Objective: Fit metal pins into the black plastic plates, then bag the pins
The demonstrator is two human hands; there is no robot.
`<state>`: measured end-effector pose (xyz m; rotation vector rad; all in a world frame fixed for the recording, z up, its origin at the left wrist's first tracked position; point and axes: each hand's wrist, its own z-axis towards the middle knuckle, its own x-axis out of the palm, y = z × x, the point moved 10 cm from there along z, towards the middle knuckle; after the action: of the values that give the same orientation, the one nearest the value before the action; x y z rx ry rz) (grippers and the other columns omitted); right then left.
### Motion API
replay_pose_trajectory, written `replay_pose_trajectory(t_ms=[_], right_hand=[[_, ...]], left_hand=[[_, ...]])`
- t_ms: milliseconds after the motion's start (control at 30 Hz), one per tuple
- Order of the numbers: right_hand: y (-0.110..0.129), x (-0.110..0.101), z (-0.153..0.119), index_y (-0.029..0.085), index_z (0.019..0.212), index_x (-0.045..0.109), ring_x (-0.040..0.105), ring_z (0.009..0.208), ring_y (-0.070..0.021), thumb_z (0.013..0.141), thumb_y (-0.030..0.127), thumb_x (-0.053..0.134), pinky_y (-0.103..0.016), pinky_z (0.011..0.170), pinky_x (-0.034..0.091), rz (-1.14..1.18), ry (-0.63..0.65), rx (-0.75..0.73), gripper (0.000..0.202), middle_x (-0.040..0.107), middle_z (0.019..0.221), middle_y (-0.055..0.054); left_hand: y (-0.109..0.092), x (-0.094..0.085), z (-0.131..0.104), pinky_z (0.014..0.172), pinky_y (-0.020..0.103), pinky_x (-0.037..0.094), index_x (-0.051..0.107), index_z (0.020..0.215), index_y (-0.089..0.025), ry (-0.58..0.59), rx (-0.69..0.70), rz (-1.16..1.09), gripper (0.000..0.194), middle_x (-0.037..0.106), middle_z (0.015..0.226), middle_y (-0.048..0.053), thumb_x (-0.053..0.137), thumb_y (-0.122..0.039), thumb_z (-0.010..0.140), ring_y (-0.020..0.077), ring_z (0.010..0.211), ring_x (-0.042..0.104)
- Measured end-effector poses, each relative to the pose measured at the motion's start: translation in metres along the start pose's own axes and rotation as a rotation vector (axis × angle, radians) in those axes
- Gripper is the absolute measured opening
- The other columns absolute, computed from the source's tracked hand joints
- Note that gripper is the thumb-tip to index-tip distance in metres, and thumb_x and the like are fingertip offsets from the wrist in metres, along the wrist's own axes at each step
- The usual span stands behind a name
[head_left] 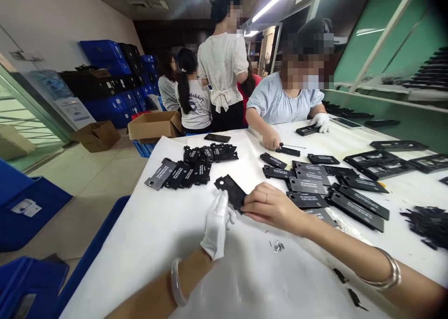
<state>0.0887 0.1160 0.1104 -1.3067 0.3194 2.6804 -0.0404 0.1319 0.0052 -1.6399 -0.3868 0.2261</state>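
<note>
A black plastic cover (pixel 231 191) with a round hole near one end is held tilted above the white table. My right hand (pixel 271 206), bare and with a ring, pinches its right end between thumb and fingers. In a white glove, my left hand (pixel 217 223) is closed at the cover's lower left edge, the long fingers against it and the others curled under. Small metal pins (pixel 278 246) lie on the table below my right hand. Left of the cover are overlapping black covers with white print (pixel 180 174); more printed covers (pixel 308 185) lie to the right.
Across the table (pixel 140 235) a co-worker (pixel 283 99) handles black parts. Black frames (pixel 381 162) and a heap of small black pieces (pixel 427 223) lie at the right. A phone (pixel 217 138) rests near the far edge. Blue bins (pixel 28 207) stand at the left.
</note>
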Motion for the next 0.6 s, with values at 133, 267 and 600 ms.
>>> replay_pose_trajectory(t_ms=[133,267,600], right_hand=[[0.0,-0.013,-0.022,0.019,0.106,0.062,0.057,0.09,-0.0166,0.09,0.018,0.055,-0.032,0.08,0.045,0.103,-0.027,0.06,0.018,0.065,0.096,-0.006],[-0.023,-0.006,-0.041,0.021,0.098,0.066,0.059,0.085,-0.0158,0.091,0.024,0.054,-0.028,0.074,0.047,0.185,0.094,0.31,0.014,0.064,0.092,-0.006],[-0.015,0.042,-0.063,0.018,0.082,0.061,0.054,0.076,-0.0152,0.092,0.017,0.046,-0.027,0.068,0.04,0.073,0.469,0.328,0.018,0.06,0.084,-0.004]], left_hand=[[0.002,0.011,-0.004,0.045,0.017,0.039,0.057,0.085,-0.012,0.093,-0.047,-0.029,0.031,0.052,0.065,-0.003,0.063,-0.042,0.079,0.0046,0.049,0.046],[0.001,0.016,-0.007,0.042,0.015,0.034,0.055,0.082,-0.015,0.106,-0.078,-0.046,0.026,0.047,0.057,-0.007,0.067,-0.036,0.072,0.003,0.043,0.038],[-0.002,0.011,-0.008,0.043,0.015,0.04,0.056,0.092,-0.016,0.041,-0.078,-0.015,0.025,0.058,0.069,-0.003,0.065,-0.031,0.074,0.0037,0.045,0.046]])
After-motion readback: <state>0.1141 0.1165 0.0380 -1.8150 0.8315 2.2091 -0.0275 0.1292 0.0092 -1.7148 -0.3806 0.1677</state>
